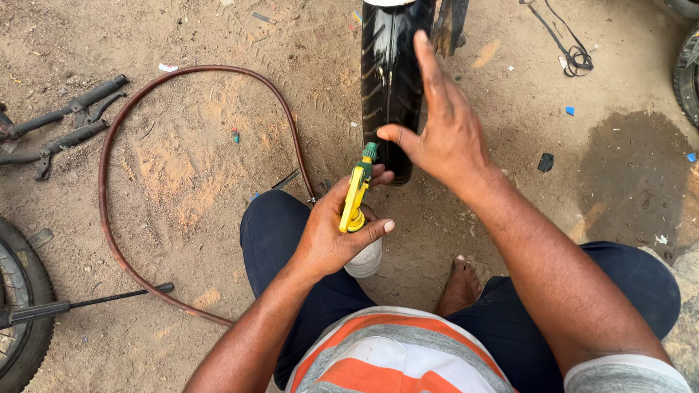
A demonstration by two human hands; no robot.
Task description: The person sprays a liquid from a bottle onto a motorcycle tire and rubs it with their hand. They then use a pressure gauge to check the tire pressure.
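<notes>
Spray bottle, yellow trigger head with green nozzle over a pale body, clamped in the left hand just below the black tyre and aimed up at its lower tread. Left grip closed around the neck, fingers wrapped behind the trigger, thumb laid across the near side; bottle body hanging out beneath the palm, only partly seen. Right hand open and holding nothing, fingers spread and flat against the tyre's right flank, thumb tip reaching toward the nozzle. Nozzle just short of the tyre, close to that thumb, so a likely soaking of the right hand rather than the rubber if squeezed at this angle. Grip seated high on the neck, with the weight below it: a possible tilt or slip of the bottle on a hard pull of the trigger, and a spill onto the dark trousers directly under the tyre. Tyre steadied by one flat palm only, therefore liable to roll or swing away from the nozzle. Bare foot below and slightly right of the tyre, on sandy ground that could turn slick from runoff. Brown hose looping well left of the tyre, handlebar parts farther left again, black cable to the upper right.
</notes>
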